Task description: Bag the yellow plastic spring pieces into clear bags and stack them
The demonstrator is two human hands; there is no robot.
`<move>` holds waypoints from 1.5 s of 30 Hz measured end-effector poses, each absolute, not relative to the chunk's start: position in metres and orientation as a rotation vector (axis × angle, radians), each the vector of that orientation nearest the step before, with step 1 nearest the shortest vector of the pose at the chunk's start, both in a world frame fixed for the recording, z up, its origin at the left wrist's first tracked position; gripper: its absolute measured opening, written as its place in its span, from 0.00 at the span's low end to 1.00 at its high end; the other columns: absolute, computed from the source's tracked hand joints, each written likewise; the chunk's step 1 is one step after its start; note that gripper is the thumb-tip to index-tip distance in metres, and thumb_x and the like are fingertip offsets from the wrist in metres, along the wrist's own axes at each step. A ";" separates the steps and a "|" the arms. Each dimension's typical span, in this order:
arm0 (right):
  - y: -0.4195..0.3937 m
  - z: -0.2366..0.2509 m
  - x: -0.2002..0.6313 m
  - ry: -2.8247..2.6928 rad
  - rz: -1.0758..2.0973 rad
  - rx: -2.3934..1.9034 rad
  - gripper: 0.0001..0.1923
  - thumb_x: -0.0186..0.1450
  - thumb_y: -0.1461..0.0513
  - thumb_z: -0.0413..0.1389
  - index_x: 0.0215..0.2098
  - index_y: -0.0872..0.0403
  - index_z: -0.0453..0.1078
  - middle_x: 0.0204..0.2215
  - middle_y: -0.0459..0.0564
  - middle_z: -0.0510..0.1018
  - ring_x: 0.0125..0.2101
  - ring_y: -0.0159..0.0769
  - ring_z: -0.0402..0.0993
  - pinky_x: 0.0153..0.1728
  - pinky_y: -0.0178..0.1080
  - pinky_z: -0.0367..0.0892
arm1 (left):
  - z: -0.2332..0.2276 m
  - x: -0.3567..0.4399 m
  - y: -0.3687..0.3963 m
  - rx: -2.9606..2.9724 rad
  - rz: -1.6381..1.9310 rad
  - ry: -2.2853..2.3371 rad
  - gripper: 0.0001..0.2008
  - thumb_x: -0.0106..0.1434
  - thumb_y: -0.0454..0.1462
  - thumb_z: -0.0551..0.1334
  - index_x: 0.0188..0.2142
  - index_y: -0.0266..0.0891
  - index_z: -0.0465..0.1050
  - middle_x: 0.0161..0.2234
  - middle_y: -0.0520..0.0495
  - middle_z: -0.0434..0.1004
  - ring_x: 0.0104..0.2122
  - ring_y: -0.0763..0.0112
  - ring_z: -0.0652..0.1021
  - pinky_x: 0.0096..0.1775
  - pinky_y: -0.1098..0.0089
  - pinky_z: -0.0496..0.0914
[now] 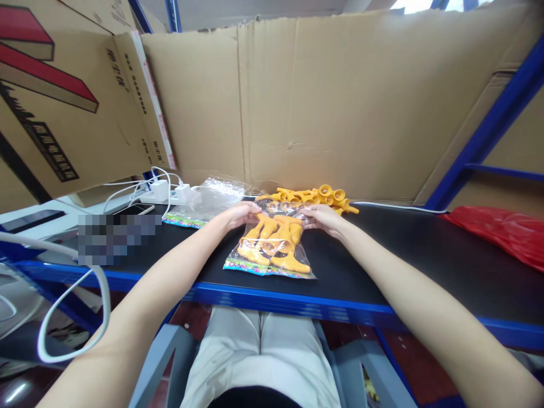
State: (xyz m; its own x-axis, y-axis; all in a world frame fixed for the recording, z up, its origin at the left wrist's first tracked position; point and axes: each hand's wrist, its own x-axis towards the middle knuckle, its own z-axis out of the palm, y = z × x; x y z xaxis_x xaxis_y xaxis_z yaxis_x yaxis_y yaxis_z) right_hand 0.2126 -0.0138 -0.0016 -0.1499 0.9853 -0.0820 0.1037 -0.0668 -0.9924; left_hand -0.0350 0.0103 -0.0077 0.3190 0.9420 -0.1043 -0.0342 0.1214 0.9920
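Observation:
A clear plastic bag with a colourful printed strip along its near edge lies on the black tabletop. Inside it are several yellow pipe-shaped plastic toys with round cups. My left hand is closed on the bag's far left corner, thumb and fingers pinching the film. At the far right corner, my right hand pinches the film the same way. Just behind the bag lies a pile of loose yellow pipe-shaped toys, partly covered by the bag's far end.
Flat clear bags lie at the back left, near white chargers and cables. A red plastic bag is at the right. Cardboard walls the back; a blue metal edge runs along the front.

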 end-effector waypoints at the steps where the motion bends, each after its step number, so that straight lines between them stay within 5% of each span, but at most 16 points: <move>1: -0.014 -0.001 0.212 -1.364 1.316 -1.282 0.06 0.61 0.69 0.51 0.26 0.60 0.66 0.24 0.52 0.77 0.22 0.29 0.73 0.26 0.34 0.73 | -0.008 -0.035 0.011 1.216 0.925 0.991 0.05 0.55 0.27 0.58 0.24 0.33 0.63 0.24 0.45 0.76 0.24 0.72 0.77 0.30 0.72 0.71; 10: -0.014 -0.001 0.216 -1.414 1.231 -1.258 0.07 0.58 0.69 0.56 0.23 0.60 0.64 0.23 0.52 0.76 0.23 0.29 0.74 0.27 0.32 0.73 | -0.009 -0.036 0.013 1.224 0.944 0.985 0.06 0.55 0.27 0.59 0.24 0.33 0.63 0.26 0.44 0.77 0.25 0.71 0.77 0.30 0.72 0.71; 15: -0.009 -0.010 0.221 -1.390 1.461 -1.126 0.01 0.59 0.68 0.55 0.30 0.59 0.68 0.30 0.52 0.78 0.27 0.27 0.74 0.34 0.33 0.72 | -0.011 -0.040 0.014 1.265 0.897 0.931 0.03 0.56 0.31 0.60 0.29 0.34 0.65 0.28 0.43 0.78 0.27 0.70 0.78 0.29 0.72 0.72; 20: -0.005 -0.016 0.221 -1.341 1.492 -1.119 0.05 0.61 0.69 0.51 0.33 0.60 0.69 0.30 0.53 0.78 0.27 0.29 0.74 0.36 0.36 0.72 | -0.013 -0.045 0.020 1.291 0.898 0.990 0.06 0.58 0.37 0.60 0.31 0.33 0.68 0.29 0.41 0.78 0.28 0.69 0.78 0.31 0.71 0.72; 28: -0.002 -0.014 0.226 -1.403 1.520 -1.099 0.13 0.59 0.72 0.51 0.41 0.58 0.70 0.32 0.54 0.78 0.29 0.30 0.75 0.36 0.37 0.72 | -0.007 -0.068 0.024 1.385 0.697 0.908 0.17 0.50 0.32 0.66 0.41 0.36 0.72 0.34 0.43 0.78 0.33 0.67 0.78 0.41 0.65 0.71; 35: 0.003 -0.018 0.231 -1.503 1.434 -1.051 0.09 0.57 0.73 0.52 0.28 0.58 0.73 0.29 0.51 0.78 0.28 0.29 0.74 0.38 0.38 0.71 | -0.007 -0.069 0.025 1.376 0.744 0.963 0.03 0.50 0.27 0.64 0.27 0.32 0.72 0.30 0.44 0.77 0.32 0.68 0.78 0.39 0.64 0.73; 45: -0.008 -0.008 0.225 -1.526 1.426 -1.123 0.12 0.55 0.75 0.48 0.24 0.59 0.71 0.23 0.49 0.76 0.25 0.27 0.72 0.35 0.35 0.70 | -0.013 -0.056 0.022 1.426 0.899 1.078 0.08 0.50 0.23 0.58 0.19 0.33 0.67 0.17 0.51 0.68 0.22 0.76 0.74 0.34 0.67 0.73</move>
State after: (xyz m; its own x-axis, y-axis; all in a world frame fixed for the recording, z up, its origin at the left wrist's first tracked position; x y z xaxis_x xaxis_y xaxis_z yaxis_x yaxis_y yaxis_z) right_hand 0.2249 -0.0084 -0.0080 -0.3327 0.9421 -0.0410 0.1044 -0.0064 -0.9945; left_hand -0.0562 0.0224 -0.0126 0.3025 0.9525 -0.0355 0.1359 -0.0062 0.9907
